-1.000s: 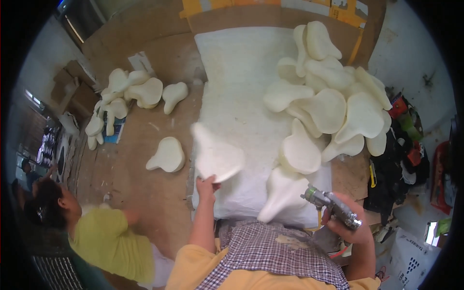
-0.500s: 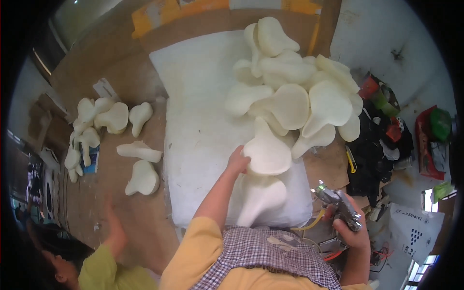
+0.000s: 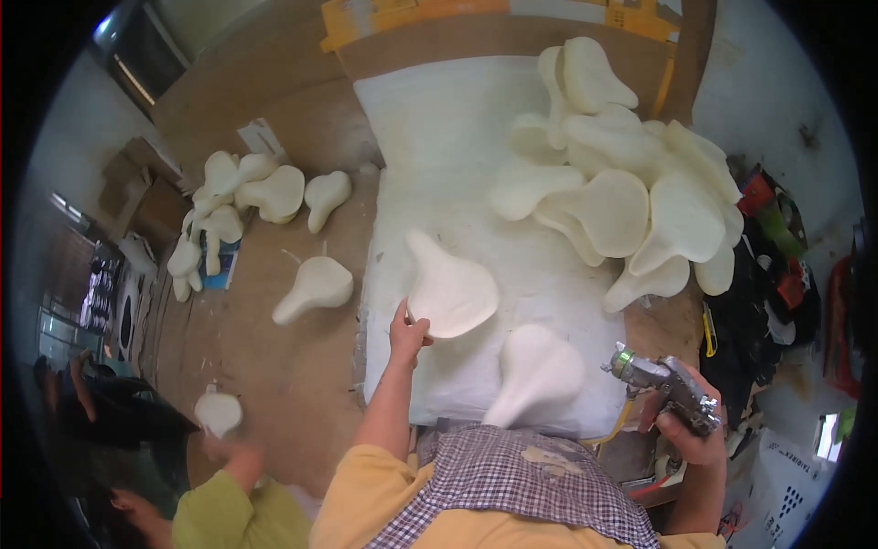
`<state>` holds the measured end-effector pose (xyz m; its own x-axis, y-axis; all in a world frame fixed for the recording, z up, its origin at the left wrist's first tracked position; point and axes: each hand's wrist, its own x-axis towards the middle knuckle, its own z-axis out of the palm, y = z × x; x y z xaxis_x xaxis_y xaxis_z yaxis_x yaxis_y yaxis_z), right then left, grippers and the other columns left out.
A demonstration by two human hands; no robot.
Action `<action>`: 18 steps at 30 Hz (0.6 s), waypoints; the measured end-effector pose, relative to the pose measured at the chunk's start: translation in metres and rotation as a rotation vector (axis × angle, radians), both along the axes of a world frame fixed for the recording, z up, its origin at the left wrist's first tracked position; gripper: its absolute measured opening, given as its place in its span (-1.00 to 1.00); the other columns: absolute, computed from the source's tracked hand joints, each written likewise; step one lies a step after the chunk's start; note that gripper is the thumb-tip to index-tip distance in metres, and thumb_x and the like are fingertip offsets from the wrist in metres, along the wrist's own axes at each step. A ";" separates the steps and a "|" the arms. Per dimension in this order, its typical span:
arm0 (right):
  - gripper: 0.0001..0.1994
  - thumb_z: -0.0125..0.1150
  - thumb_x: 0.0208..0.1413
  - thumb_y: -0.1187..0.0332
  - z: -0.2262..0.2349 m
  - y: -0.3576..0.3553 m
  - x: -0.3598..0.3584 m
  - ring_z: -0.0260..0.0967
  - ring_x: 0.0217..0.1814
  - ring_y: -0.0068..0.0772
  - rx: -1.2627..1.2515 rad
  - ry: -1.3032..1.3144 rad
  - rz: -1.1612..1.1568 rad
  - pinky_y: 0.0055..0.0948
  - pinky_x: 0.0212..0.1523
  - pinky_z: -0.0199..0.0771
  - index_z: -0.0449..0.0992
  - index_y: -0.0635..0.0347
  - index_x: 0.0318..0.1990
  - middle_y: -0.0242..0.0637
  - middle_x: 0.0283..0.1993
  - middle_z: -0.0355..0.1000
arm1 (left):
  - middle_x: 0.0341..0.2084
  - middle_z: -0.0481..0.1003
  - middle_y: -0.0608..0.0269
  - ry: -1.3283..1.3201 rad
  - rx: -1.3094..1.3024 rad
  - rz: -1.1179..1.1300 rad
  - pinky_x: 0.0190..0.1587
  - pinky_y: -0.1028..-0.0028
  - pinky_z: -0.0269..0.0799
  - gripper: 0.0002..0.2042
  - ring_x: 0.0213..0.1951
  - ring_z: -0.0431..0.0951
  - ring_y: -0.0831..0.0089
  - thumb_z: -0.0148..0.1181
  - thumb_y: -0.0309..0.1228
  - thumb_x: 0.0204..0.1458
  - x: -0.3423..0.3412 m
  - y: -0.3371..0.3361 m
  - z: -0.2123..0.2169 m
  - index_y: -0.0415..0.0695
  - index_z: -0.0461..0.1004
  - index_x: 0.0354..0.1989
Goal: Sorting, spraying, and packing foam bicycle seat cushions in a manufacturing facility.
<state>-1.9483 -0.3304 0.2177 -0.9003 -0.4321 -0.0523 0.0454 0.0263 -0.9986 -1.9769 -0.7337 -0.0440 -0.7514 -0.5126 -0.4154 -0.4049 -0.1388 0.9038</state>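
My left hand [image 3: 409,335] grips the rim of a cream foam bicycle saddle pad [image 3: 455,288], thumb on top, holding it over the white padded sheet [image 3: 402,197]. Its narrow nose points away from me. A second saddle pad [image 3: 541,366] lies close to my apron, its nose toward me. My right hand [image 3: 693,425] is wrapped round a metal spray gun [image 3: 672,389], whose greenish-ringed nozzle faces left toward that nearer pad. A yellow hose [image 3: 620,423] runs near the gun.
Many saddle pads [image 3: 617,210] are piled at the sheet's right. More pads [image 3: 224,197] lie on the brown board at left, where a co-worker [image 3: 219,503] in a green shirt holds one. A yellow cutter knife [image 3: 710,329] and dark cloth [image 3: 750,320] are at right.
My left hand has carried its saddle pad leftward, away from the pile. The view has shifted left. The co-worker now holds a pad. The spray gun stays in my right hand.
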 end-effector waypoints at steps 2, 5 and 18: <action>-0.45 0.26 -0.13 0.50 -0.007 -0.001 -0.002 0.41 -0.39 -0.45 -0.007 0.039 0.010 -0.49 -0.37 0.44 0.28 0.37 0.10 -0.21 -0.34 0.44 | -0.20 0.40 0.14 0.024 0.026 0.018 -0.50 0.45 0.54 -0.35 -0.35 0.52 0.35 0.07 -0.54 -0.15 0.008 -0.006 -0.002 -0.05 0.12 0.24; -0.40 0.30 -0.14 0.45 -0.014 0.007 -0.003 0.42 -0.34 -0.44 0.027 0.076 0.139 -0.46 -0.32 0.43 0.25 0.38 0.12 -0.18 -0.30 0.45 | -0.21 0.41 0.14 0.053 0.153 0.147 -0.51 0.43 0.54 -0.37 -0.36 0.52 0.34 0.04 -0.56 -0.14 0.015 -0.020 -0.003 -0.05 0.12 0.23; -0.37 0.26 -0.04 0.34 -0.040 0.007 0.002 0.37 -0.27 -0.46 0.112 0.057 0.045 -0.46 -0.21 0.37 0.17 0.38 0.19 -0.22 -0.28 0.41 | -0.01 0.39 -0.15 -0.155 -0.165 -0.603 -0.05 0.30 0.40 -0.07 -0.07 0.47 0.11 0.34 0.07 -0.31 -0.040 0.118 -0.081 -0.33 0.16 0.18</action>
<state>-1.9458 -0.3235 0.1774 -0.8830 -0.4665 -0.0516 -0.0153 0.1384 -0.9903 -2.0169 -0.6159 -0.1249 -0.8654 -0.0857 -0.4937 -0.4957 0.2898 0.8187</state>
